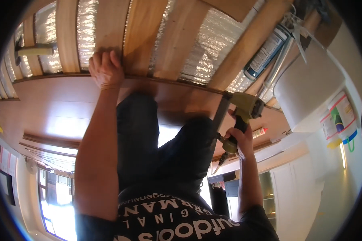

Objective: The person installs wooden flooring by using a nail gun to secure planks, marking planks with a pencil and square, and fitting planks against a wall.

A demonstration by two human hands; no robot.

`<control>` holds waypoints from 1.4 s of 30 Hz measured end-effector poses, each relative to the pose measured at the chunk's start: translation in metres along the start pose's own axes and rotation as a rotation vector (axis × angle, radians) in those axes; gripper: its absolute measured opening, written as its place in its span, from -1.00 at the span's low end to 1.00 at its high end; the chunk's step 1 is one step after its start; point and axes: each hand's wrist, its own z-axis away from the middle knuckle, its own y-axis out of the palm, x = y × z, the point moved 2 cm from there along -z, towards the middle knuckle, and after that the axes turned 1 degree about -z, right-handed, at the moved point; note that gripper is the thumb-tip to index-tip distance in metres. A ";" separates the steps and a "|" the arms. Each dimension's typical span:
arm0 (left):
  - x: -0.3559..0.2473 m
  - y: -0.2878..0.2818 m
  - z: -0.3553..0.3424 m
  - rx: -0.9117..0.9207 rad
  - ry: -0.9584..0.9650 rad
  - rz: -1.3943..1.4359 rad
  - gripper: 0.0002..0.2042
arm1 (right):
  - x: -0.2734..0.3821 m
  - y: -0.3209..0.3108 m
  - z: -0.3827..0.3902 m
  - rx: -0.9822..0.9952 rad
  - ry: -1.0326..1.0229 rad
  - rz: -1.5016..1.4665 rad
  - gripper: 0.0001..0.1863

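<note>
My left hand [107, 69] has bent fingers pressed on a wooden plank [110, 28] where it meets the long edge of the reddish-brown laid flooring [52, 100]. My right hand [241, 140] grips the dark handle of an olive-green pneumatic nail gun [247, 105], which has an air fitting at its lower end. The gun's nose is at the flooring edge, right of my knees. Strips of plank with silver foil underlay [207, 44] between them run beyond that edge. I am kneeling on the laid boards.
A hammer [36, 51] lies at far left. At right are a sealant cartridge [263, 52], caulking guns [293, 36], a pale raised block [309, 84], plastic containers [342, 116] and a small red-capped tube [259, 132]. Windows [56, 201] and white cabinets [293, 188] show toward the lower edge.
</note>
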 end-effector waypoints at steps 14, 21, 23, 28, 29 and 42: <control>-0.002 0.005 0.003 0.024 -0.001 -0.054 -0.71 | -0.015 0.004 -0.022 0.172 0.055 0.042 -0.44; -0.004 0.004 0.003 0.012 0.001 -0.057 -0.72 | -0.022 -0.022 -0.024 0.157 0.060 0.064 -0.44; -0.003 0.006 0.003 0.001 0.007 -0.054 -0.72 | -0.017 -0.023 -0.026 0.150 0.053 0.048 -0.44; 0.000 0.009 0.000 0.032 -0.002 -0.073 -0.72 | -0.025 -0.046 -0.031 0.204 0.108 0.138 -0.38; 0.000 0.008 0.001 0.037 -0.005 -0.073 -0.71 | -0.022 -0.046 -0.032 0.199 0.105 0.137 -0.38; -0.002 0.004 0.002 0.045 -0.001 -0.073 -0.68 | -0.004 -0.035 -0.029 0.183 0.099 0.083 -0.35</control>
